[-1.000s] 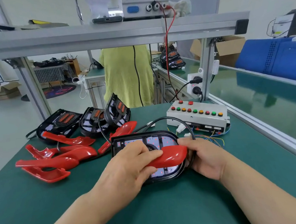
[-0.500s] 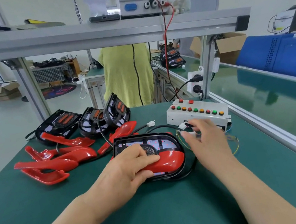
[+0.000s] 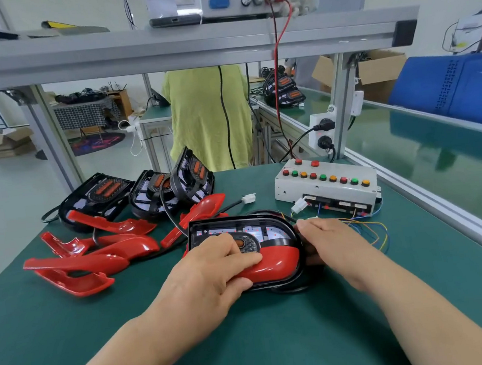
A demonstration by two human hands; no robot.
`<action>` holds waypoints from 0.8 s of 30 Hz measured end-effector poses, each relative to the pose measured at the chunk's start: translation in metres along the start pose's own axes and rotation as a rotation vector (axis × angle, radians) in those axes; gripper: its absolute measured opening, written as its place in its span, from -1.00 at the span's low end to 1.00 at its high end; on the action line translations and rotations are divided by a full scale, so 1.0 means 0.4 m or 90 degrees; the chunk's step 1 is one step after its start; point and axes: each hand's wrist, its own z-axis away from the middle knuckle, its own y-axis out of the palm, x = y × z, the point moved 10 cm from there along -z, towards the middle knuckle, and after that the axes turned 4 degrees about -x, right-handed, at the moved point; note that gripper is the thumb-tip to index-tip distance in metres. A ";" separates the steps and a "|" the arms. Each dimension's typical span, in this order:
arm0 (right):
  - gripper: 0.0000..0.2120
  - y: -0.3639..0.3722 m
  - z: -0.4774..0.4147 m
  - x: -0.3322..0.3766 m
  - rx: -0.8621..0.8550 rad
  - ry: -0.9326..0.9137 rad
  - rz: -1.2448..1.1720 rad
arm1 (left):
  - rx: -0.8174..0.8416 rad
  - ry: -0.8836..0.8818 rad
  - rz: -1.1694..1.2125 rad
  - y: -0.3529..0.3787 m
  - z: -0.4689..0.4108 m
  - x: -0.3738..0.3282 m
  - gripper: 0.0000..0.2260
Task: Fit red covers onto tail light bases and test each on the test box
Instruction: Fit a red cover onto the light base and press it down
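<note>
A black tail light base (image 3: pixel 239 222) lies flat on the green mat, with a red cover (image 3: pixel 280 260) seated over its near edge. My left hand (image 3: pixel 211 277) lies over the cover's left part, fingers on top and thumb against the front edge. My right hand (image 3: pixel 330 241) holds the base's right rim, fingers on the rim and thumb lower down. The grey test box (image 3: pixel 291 187) with its row of coloured buttons stands just behind my right hand. A white plug (image 3: pixel 300 205) hangs at the box's front.
Several loose red covers (image 3: pixel 93 258) are piled at the left. Three more black bases (image 3: pixel 99 194) stand behind them. A loose white connector (image 3: pixel 249 198) lies mid-table. Coloured wires (image 3: pixel 369 229) trail right of my hand. A person in a yellow top (image 3: pixel 206 120) stands beyond the bench.
My right hand left the base's rim, reached toward the test box's plug, and has come back to the rim. My left hand stayed on the cover.
</note>
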 end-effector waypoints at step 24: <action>-0.82 0.050 0.035 -0.007 0.216 0.121 -0.251 | 0.016 0.075 -0.092 0.042 0.009 -0.042 -0.67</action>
